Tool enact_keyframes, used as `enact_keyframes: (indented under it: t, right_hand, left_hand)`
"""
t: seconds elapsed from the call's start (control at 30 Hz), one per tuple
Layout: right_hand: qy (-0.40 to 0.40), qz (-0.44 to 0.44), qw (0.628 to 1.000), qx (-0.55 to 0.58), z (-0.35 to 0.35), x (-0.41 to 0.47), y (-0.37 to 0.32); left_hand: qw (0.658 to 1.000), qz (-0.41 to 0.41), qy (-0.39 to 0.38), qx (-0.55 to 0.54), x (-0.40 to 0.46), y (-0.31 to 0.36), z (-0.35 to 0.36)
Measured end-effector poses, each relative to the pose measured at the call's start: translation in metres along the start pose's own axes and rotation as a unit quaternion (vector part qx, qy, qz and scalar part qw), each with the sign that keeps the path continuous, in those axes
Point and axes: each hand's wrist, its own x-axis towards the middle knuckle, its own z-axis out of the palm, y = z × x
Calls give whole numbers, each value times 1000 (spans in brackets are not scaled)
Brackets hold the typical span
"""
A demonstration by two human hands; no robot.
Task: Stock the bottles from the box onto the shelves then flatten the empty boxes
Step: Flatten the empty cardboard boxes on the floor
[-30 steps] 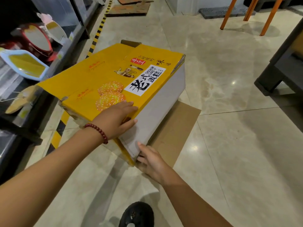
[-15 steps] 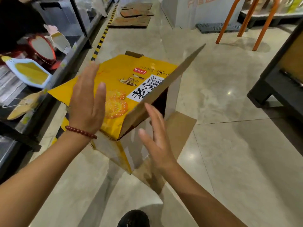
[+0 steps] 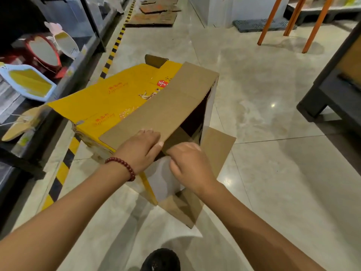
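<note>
A yellow cardboard box [image 3: 109, 100] lies on its side on the tiled floor, its open end toward me. One brown flap [image 3: 162, 108] is folded back over the yellow face. My left hand [image 3: 139, 151] lies on the near edge of that flap, fingers curled over it. My right hand [image 3: 190, 165] is beside it, fingers curled at the box's near corner where the white side panel [image 3: 162, 182] meets the opening. The inside of the box looks dark. No bottles are in view.
A dark shelf unit [image 3: 39, 106] with mirrors runs along the left, behind yellow-black floor tape [image 3: 64, 165]. Flattened cardboard [image 3: 154, 18] lies farther up the aisle. Orange legs [image 3: 267, 26] stand at the back right, a dark stand [image 3: 332, 94] at the right. My shoe [image 3: 162, 260] is below.
The flap that stood half raised has swung over onto the yellow face. Both hands, open in the air before, have come down onto the box's near edge.
</note>
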Motion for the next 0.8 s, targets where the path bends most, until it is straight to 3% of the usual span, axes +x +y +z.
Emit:
enact_keyframes:
  t: [0.07,0.17,0.23,0.3,0.37,0.47,0.53,0.67,0.8]
  right_hand:
    - [-8,39,999,-8,-8,-19,12]
    - [-92,38,987,127,-14,-47,23]
    - [-196,7,957,214,-17,-57,23]
    - [-259,43,915,308,-23,-59,23]
    - [-229,95,907,340,-27,-49,31]
    - [-98,137,961,220,-26,-15,52]
    - [-45,161,972,163,-26,13,67]
    - [-90,165,972,143,-19,70,86]
    - [-114,261,915,287,-17,100,94]
  left_hand:
    - [998,-19,-36,54,3,1,2]
    - [989,-31,-83,122,8,6,2]
    - [981,-27,-89,168,15,7,2]
    - [975,-27,-73,208,23,8,4]
    - [976,-33,-45,211,31,11,2]
    - [978,-43,-26,200,48,9,-1]
    - [982,-53,-18,179,60,4,0]
    - [989,-93,4,115,69,-8,9]
    - [986,-110,26,125,64,-20,11]
